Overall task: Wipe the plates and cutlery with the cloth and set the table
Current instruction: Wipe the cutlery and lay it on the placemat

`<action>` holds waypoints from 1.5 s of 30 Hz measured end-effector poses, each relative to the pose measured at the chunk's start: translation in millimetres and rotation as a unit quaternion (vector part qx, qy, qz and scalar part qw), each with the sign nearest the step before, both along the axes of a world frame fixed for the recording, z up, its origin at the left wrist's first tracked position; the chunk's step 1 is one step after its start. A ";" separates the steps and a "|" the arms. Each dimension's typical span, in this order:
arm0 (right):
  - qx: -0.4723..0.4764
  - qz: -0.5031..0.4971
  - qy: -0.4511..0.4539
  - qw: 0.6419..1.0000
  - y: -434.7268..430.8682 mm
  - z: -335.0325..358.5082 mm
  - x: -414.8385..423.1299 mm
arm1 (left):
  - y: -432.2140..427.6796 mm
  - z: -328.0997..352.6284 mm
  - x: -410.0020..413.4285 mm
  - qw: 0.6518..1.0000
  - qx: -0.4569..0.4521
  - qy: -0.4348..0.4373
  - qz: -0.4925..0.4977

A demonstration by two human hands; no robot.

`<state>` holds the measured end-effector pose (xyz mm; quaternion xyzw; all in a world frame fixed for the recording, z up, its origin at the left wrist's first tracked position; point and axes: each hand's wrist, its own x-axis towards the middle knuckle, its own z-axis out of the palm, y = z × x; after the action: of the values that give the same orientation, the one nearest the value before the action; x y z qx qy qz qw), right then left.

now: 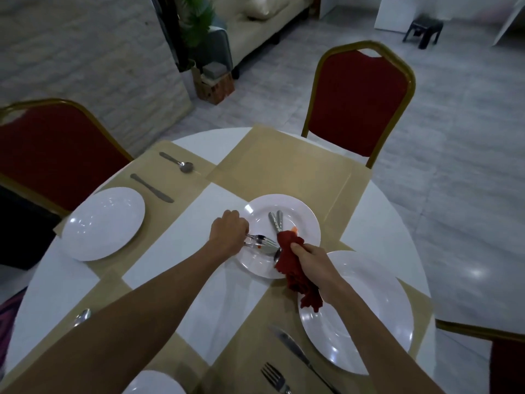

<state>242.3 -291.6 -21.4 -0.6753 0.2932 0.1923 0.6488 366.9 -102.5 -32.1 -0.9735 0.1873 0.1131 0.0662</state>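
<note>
Centre plate (pixel 301 205): white, mid-tabletop (pixel 384 233), carrying cutlery.
Forks (pixel 263 242): at the plate's left rim, handles gripped in the left hand (pixel 229 234), fingers curled round them.
Two further handles (pixel 275 220): on the plate, pointing away.
Red cloth (pixel 293 270): bunched in the right hand (pixel 313 262), fingers closed on it, over the plate's near edge.
Right plate (pixel 372 311): just beside the centre plate.
Left plate (pixel 103 223): with knife (pixel 152 188) and spoon (pixel 177 162) beside it.

White round plate (pixel 301 214) holds forks (pixel 264 240), two crossed handles (pixel 275 221), perhaps spoons; crumpled red cloth (pixel 292 265) overlaps its near rim.
</note>
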 end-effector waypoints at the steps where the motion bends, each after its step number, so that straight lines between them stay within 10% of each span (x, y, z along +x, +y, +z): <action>1: -0.002 0.000 0.000 1.000 1.2 -0.2 1.7 | 1.4 0.3 1.0 1.000 -0.001 -0.003 0.003; 15: 0.082 -0.151 0.015 0.985 6.7 0.8 9.0 | 5.8 35.9 -5.6 0.991 -0.119 -0.019 0.056; 20: 0.267 -0.276 0.034 0.923 25.1 14.4 1.9 | -16.1 72.4 -71.0 0.884 -0.396 0.130 0.211; 32: 0.004 -0.109 -0.080 0.991 51.8 63.5 -13.5 | -15.7 96.2 -175.0 0.819 -0.457 0.194 0.288; 36: -0.013 -0.204 -0.067 0.977 24.9 73.5 -7.2 | 20.4 106.7 -192.3 0.793 -0.474 0.171 0.343; 45: 0.099 -0.031 -0.063 0.993 107.7 88.5 -50.0 | 18.1 124.7 -209.0 0.780 -0.494 0.154 0.353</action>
<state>192.2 -183.9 67.1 -0.6088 0.2523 0.1576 0.7354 157.8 -84.3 92.7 -0.8405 -0.1315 0.1686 -0.4978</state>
